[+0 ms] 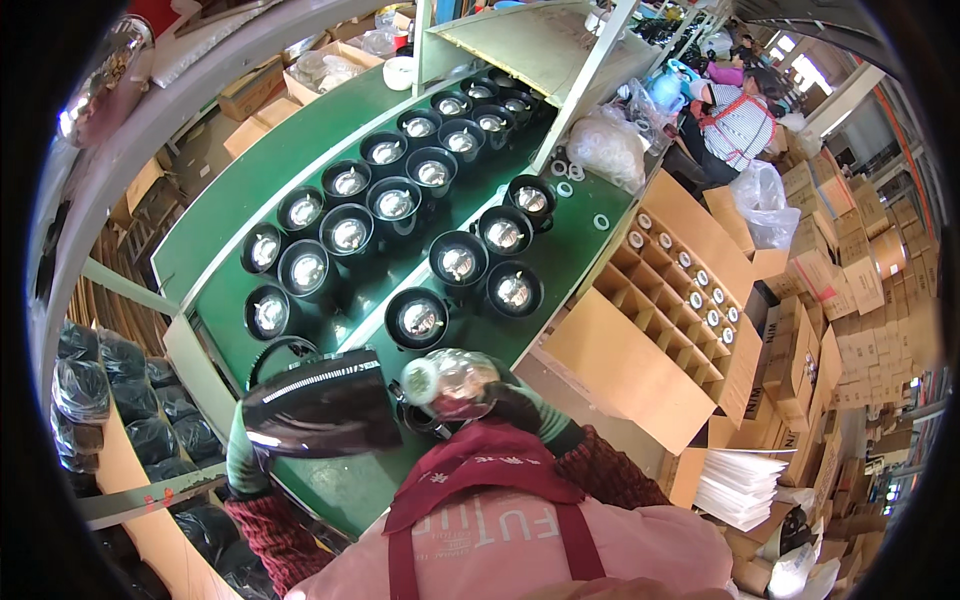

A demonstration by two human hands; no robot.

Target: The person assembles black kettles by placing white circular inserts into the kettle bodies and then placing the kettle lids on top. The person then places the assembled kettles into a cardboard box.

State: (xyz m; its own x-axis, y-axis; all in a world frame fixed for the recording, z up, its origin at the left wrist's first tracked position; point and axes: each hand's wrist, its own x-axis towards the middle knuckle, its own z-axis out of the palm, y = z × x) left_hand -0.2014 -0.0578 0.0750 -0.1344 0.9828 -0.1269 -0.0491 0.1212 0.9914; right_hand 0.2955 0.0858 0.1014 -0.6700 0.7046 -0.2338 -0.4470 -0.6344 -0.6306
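My left hand (243,452), in a pale green glove, grips a glossy black vacuum jug body (325,405) tilted on its side over the bench; its fingers are partly hidden behind the jug. In my right hand (522,408), gloved in dark and green, is a silvery glass flask liner (460,382), smeared by motion. A pale ring (419,380) sits on the liner's end, facing the jug's right end but apart from it. Ahead stand several black jug bodies, the closest one (417,318) showing a silvery rounded liner end with a small tip inside.
The green bench (375,480) has a raised pale strip along it. At right, an open divided carton (650,355) holds several liners. White rings (601,222) lie on the bench by a bag. Bagged dark items (80,375) fill the left side. A person (738,125) sits far right.
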